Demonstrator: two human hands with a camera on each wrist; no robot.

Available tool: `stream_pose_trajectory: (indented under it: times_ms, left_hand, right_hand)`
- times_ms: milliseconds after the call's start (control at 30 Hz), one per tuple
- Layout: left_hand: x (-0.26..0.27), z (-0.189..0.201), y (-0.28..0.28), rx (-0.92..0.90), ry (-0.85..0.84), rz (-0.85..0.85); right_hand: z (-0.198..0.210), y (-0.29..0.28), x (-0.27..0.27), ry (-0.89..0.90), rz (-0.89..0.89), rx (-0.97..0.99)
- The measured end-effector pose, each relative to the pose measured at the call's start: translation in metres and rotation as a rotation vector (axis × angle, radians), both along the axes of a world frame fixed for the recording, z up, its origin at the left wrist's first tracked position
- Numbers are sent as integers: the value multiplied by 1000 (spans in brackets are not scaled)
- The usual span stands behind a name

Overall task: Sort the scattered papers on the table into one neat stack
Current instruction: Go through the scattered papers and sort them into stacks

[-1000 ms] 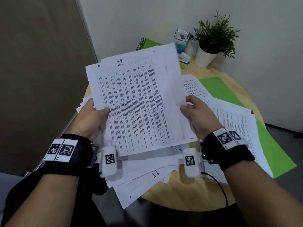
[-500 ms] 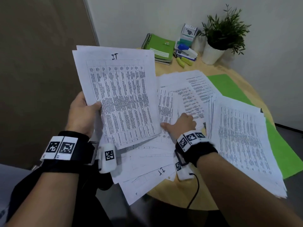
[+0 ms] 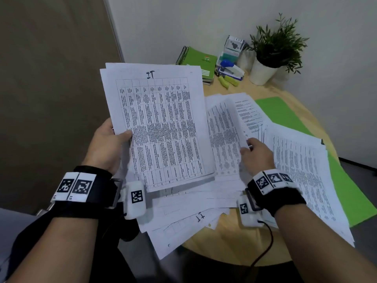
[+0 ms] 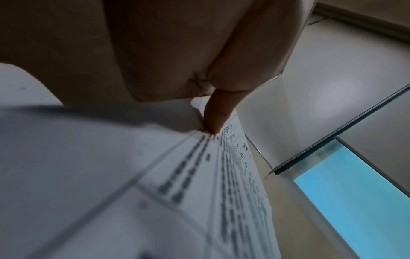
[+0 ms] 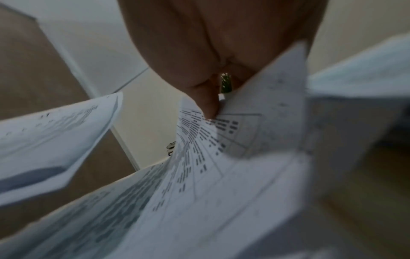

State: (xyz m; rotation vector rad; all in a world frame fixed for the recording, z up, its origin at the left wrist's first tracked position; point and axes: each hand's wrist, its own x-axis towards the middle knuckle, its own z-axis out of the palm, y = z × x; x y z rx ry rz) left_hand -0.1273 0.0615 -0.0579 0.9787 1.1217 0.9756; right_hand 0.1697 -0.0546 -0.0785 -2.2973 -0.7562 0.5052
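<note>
My left hand holds up a stack of printed sheets marked "IT", thumb on its front at the left edge; the left wrist view shows that thumb pressed on the printed sheets. Scattered papers cover the round wooden table. My right hand pinches the edge of one sheet and lifts it off the pile; in the right wrist view the fingers grip the curling sheet.
Green folders lie under the papers on the right. At the back stand a green spiral notebook, a stapler, yellow highlighters, a small box and a potted plant. Some sheets overhang the table's near edge.
My right hand let go of the held stack, reached down to the table papers, then shifted right and took hold of a sheet's edge. The left hand keeps the stack raised.
</note>
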Motion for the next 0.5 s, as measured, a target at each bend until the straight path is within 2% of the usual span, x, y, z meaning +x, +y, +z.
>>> stream_pose_trajectory:
  times_ms: [133, 200, 400, 500]
  left_hand:
    - [3, 0, -1, 21, 8, -27]
    - [6, 0, -2, 25, 7, -46]
    - [16, -2, -5, 5, -27, -65]
    - [20, -7, -5, -21, -37, -64]
  right_hand:
    - [4, -6, 14, -92, 12, -82]
    - [3, -8, 16, -73, 28, -67]
    - [23, -10, 15, 106, 138, 311]
    - [35, -4, 3, 364, 197, 490]
